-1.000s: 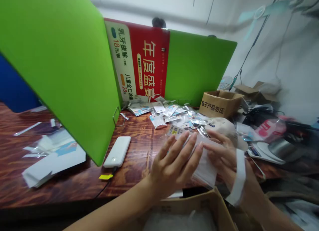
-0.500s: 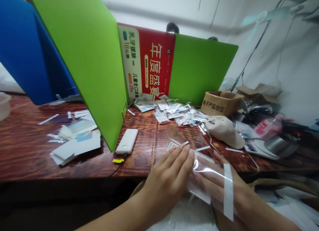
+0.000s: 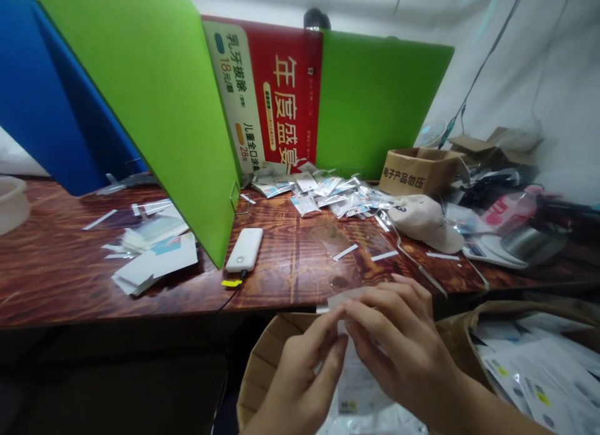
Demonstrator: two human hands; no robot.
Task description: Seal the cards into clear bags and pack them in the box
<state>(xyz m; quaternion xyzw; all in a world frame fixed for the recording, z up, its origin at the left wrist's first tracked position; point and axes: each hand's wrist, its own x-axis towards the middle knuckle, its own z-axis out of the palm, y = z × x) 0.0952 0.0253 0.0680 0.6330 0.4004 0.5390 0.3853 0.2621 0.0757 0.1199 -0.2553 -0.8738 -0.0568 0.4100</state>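
Observation:
My left hand [image 3: 300,375] and my right hand [image 3: 398,347] meet over an open cardboard box [image 3: 262,366] at the table's near edge. Together they pinch a small clear plastic bag with a white strip [image 3: 347,297] along its top. The box below holds more clear packets [image 3: 360,397]. Two empty clear bags with white strips [image 3: 344,250] lie flat on the wooden table [image 3: 290,272] just beyond my hands.
A green divider [image 3: 154,104] and a red poster [image 3: 276,104] stand behind the table. A white power bank [image 3: 244,250] lies by the divider. A pile of small packets [image 3: 328,197], a beige cap [image 3: 424,219], a cardboard box [image 3: 417,172] and clutter fill the right. Papers [image 3: 150,260] lie at left.
My hands have drawn back from the tabletop to above the box, fingers now pinched together on the bag's strip. The camera has tilted downward.

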